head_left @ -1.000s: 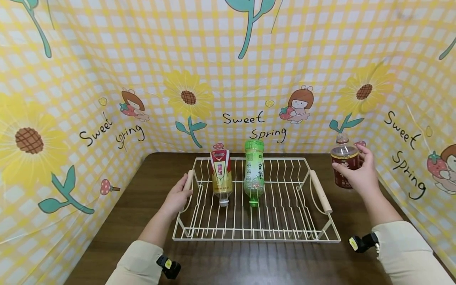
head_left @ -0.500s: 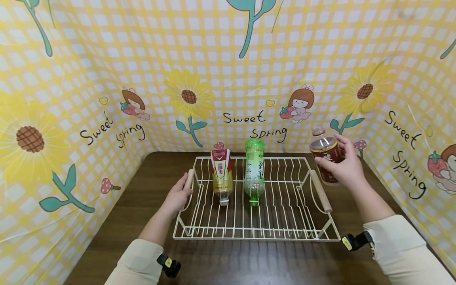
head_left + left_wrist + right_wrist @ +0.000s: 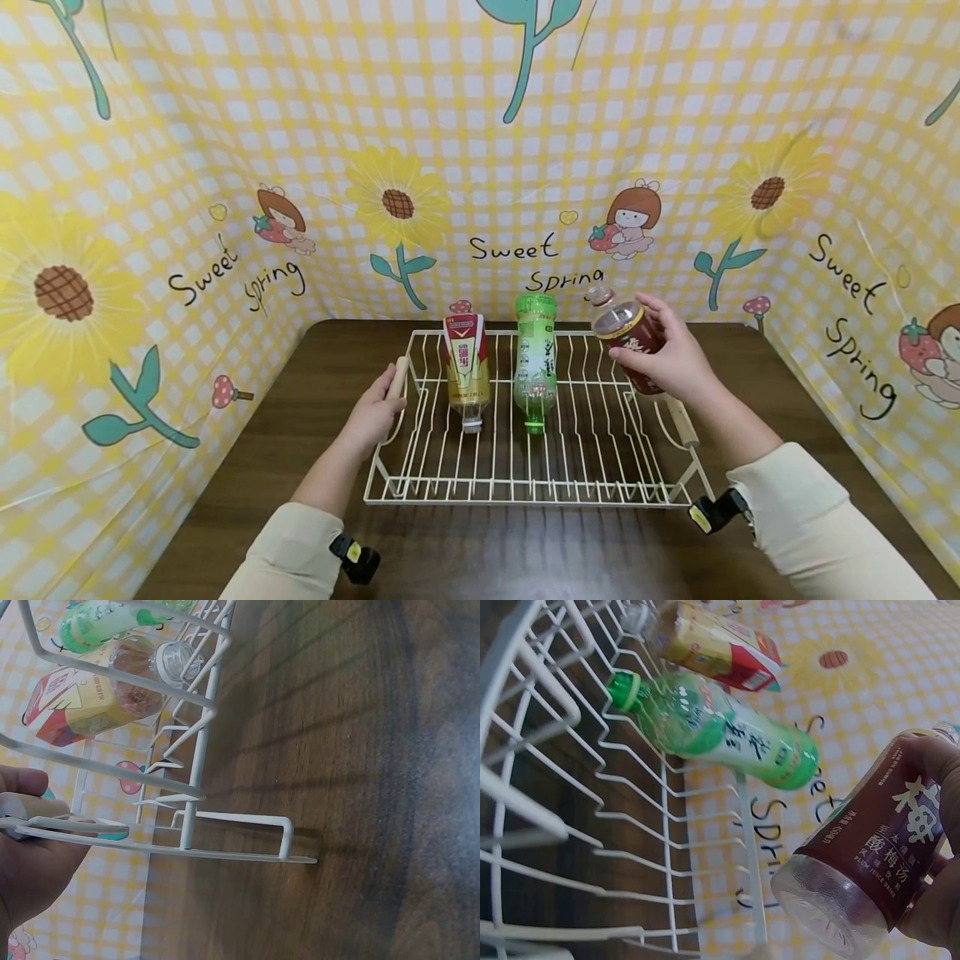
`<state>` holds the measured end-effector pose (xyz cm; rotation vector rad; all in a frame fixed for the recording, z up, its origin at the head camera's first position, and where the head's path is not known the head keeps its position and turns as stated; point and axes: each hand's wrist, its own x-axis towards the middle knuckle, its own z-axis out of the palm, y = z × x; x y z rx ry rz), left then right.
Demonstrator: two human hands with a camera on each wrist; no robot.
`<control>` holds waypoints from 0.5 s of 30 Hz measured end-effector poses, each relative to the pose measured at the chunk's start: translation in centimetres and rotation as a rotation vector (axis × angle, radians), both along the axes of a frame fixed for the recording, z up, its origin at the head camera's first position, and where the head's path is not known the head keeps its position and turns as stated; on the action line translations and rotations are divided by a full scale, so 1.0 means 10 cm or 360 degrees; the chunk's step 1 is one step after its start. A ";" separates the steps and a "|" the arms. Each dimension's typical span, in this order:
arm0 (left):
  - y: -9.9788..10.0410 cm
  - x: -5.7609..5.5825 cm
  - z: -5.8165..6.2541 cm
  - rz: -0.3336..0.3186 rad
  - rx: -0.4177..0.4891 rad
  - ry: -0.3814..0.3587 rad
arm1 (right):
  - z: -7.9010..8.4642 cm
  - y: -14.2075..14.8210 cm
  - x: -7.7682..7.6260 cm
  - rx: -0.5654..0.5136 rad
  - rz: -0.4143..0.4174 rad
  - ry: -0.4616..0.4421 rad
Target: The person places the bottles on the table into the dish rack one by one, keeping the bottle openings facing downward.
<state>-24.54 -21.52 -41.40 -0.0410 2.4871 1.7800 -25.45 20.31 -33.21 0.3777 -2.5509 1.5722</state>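
My right hand [image 3: 678, 367] grips a plum juice bottle [image 3: 632, 337] with a dark red label, its clear neck tilted up to the left, over the right part of the white wire dish rack [image 3: 540, 504]. In the right wrist view the bottle's clear base [image 3: 829, 907] points down toward the rack. At the rack's left end, my left hand [image 3: 372, 412] holds the wooden handle [image 3: 399, 377]. Upside down in the rack stand a red and gold bottle [image 3: 467, 358] and, right of it, a green bottle [image 3: 536, 358], both with their caps down.
The rack's right wooden handle [image 3: 682, 421] is partly behind my right hand. Brown wooden table [image 3: 480, 550] surrounds the rack. A yellow checked cloth [image 3: 480, 167] with flowers and lettering hangs behind the table and along both sides.
My right hand has carried the plum juice bottle left, from beside the rack to over its right part, and the bottle leans further left. The left hand stays on the handle.
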 end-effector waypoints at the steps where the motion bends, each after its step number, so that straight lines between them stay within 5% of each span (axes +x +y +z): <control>1: 0.00 0.00 0.00 0.0001 -0.0003 -0.0001 | -0.01 -0.03 0.00 0.0016 0.0011 -0.0012; 9: -0.01 0.01 0.01 -0.0009 -0.0068 0.0027 | -0.11 -0.20 -0.03 0.0122 0.0079 -0.0012; 15: 0.02 0.01 0.12 -0.0005 -0.0364 0.0187 | -0.14 -0.26 -0.02 0.0196 0.0146 -0.0011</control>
